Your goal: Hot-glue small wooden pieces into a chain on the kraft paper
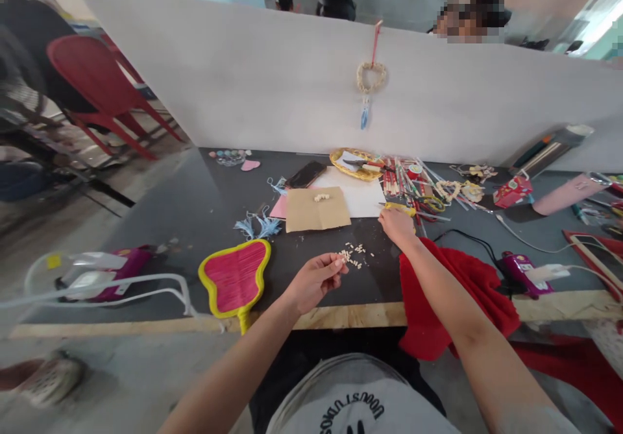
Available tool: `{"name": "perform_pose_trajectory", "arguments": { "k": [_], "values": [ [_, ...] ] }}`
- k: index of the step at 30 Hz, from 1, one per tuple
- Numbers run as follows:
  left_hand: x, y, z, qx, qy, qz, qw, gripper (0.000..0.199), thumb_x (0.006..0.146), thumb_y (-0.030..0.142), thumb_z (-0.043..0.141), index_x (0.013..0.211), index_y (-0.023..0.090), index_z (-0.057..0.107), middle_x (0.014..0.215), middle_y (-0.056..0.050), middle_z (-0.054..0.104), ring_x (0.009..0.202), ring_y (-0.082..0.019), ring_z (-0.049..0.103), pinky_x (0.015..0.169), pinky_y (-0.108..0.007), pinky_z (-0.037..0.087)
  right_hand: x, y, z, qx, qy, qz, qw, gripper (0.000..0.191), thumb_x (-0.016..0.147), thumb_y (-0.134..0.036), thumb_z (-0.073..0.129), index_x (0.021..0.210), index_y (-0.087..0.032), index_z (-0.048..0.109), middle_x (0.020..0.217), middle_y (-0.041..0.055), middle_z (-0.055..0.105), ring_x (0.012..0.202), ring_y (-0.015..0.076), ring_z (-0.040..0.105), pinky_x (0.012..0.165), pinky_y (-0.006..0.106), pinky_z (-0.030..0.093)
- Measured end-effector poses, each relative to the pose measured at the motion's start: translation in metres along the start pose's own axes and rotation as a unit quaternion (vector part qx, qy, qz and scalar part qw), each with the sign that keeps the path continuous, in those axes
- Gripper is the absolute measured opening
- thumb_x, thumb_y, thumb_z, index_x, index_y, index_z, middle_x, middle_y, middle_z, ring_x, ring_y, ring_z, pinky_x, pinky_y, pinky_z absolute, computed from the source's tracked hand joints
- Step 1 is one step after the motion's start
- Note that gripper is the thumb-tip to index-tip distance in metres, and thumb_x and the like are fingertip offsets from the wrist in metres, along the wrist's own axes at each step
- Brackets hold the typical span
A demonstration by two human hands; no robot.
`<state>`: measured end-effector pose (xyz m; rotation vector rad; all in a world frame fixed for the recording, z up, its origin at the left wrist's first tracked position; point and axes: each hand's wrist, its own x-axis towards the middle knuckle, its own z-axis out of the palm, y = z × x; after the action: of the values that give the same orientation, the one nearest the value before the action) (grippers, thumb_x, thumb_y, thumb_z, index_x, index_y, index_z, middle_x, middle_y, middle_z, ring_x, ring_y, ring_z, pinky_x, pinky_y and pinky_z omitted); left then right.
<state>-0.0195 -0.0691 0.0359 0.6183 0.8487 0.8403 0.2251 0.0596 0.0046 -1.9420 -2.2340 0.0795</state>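
My left hand (322,278) is closed in a pinch just above the dark table, beside a scatter of small pale pieces (359,250); what its fingertips hold is too small to make out. My right hand (398,221) is closed around a yellow-handled tool (403,209) lying at the right edge of the white paper (367,191). Between and beyond the hands lies a brown paper (318,217) with a short row of pale pieces (322,198) on it. A red cloth (457,285) hangs over the table edge under my right forearm.
A pink and yellow fan (234,277) and blue tassels (257,226) lie on the left. Behind are a phone (305,174), a yellow basket (357,173) and many sticks (402,178). A heart-shaped ring (371,78) hangs on the white partition (292,84). Bottles and cables are on the right.
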Motion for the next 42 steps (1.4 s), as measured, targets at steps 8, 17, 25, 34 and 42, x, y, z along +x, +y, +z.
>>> {"name": "perform_pose_trajectory", "arguments": {
  "k": [8, 17, 25, 34, 42],
  "values": [
    [-0.001, 0.004, -0.013, 0.022, 0.012, -0.010, 1.000, 0.030, 0.068, 0.035, 0.081, 0.079, 0.013, 0.065, 0.073, -0.002, 0.065, 0.053, -0.006, 0.048, 0.055, -0.020, 0.039, 0.002, -0.005, 0.001, -0.034, -0.006, -0.016, 0.999, 0.021, 0.084, -0.004, 0.049, 0.093, -0.009, 0.067, 0.100, 0.0221, 0.068, 0.104, 0.0324, 0.059, 0.081, 0.040, 0.047],
    [-0.021, 0.041, -0.036, 0.070, 0.109, 0.113, 0.985, 0.028, 0.067, 0.036, 0.080, 0.080, 0.015, 0.066, 0.072, -0.001, 0.066, 0.054, -0.007, 0.049, 0.053, -0.020, 0.038, -0.014, -0.032, -0.020, 0.044, -0.003, -0.084, 0.995, 0.017, 0.090, -0.011, 0.044, 0.097, -0.015, 0.060, 0.088, 0.0133, 0.068, 0.086, 0.0267, 0.061, 0.075, 0.035, 0.045],
    [-0.029, 0.099, -0.061, 0.039, 0.158, 0.245, 0.956, 0.025, 0.066, 0.030, 0.081, 0.080, 0.014, 0.068, 0.071, -0.002, 0.065, 0.055, -0.007, 0.052, 0.053, -0.019, 0.042, -0.051, -0.120, -0.024, 0.170, -0.039, -0.260, 0.950, 0.015, 0.091, -0.014, 0.051, 0.098, -0.019, 0.064, 0.099, 0.0059, 0.070, 0.099, 0.0195, 0.061, 0.093, 0.031, 0.046],
    [-0.062, 0.120, -0.084, 0.022, 0.224, 0.276, 0.935, 0.022, 0.065, 0.025, 0.082, 0.079, 0.014, 0.069, 0.067, -0.002, 0.066, 0.055, -0.007, 0.053, 0.053, -0.019, 0.043, -0.061, -0.248, 0.026, 0.094, -0.056, -0.535, 0.838, 0.020, 0.095, -0.014, 0.045, 0.108, -0.011, 0.060, 0.134, 0.0140, 0.058, 0.128, 0.0213, 0.050, 0.110, 0.038, 0.038],
    [-0.025, 0.115, -0.061, -0.015, 0.196, 0.339, 0.920, 0.022, 0.064, 0.026, 0.081, 0.078, 0.014, 0.069, 0.065, -0.001, 0.064, 0.053, -0.006, 0.051, 0.050, -0.017, 0.043, -0.117, -0.245, 0.042, 0.069, -0.045, -0.481, 0.873, 0.022, 0.095, -0.021, 0.047, 0.104, -0.008, 0.062, 0.129, 0.0194, 0.060, 0.123, 0.0287, 0.055, 0.107, 0.046, 0.040]
  ]
}}
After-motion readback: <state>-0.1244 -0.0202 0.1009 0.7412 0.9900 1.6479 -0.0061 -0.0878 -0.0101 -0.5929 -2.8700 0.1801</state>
